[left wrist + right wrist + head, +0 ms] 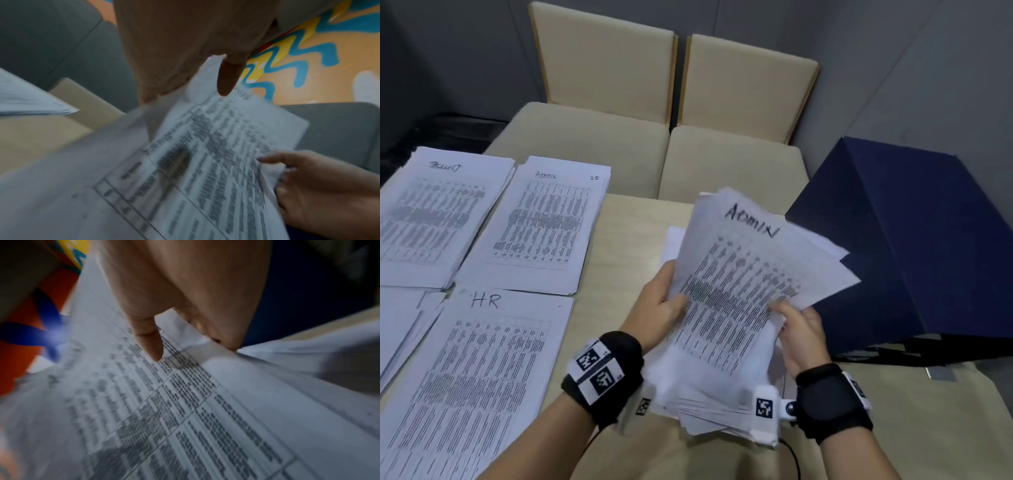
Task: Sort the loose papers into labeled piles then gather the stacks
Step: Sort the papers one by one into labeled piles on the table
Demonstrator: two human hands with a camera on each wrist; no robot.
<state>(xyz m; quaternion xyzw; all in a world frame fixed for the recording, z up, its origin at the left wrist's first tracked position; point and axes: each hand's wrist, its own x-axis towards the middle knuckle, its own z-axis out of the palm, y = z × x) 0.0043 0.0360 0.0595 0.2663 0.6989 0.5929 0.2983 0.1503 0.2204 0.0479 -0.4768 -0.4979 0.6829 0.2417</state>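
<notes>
Grey walls and two beige chairs (671,102) back a pale wooden tabletop (626,246). Sorted piles lie flat at left: one with an illegible handwritten heading (431,219), an ADMIN pile (541,226) beside it, an HR pile (479,377) nearer the person. A further pile at the left edge is mostly out of frame. Dark blue box (914,240) sits at right.

Left hand (664,305) grips the left edge of the loose bundle (726,387), thumb on top, fingers beneath. Top sheet marked ADMIN (750,274) is raised off the bundle and tilted toward the box. Right hand (801,329) pinches that sheet's lower right edge, thumb on the printed face, fingers curled behind; the right wrist view confirms the paper creased at the pinch. Bundle is fanned, uneven, its lower end near the wrists above the tabletop. Wrist views are motion-blurred; print unreadable.
</notes>
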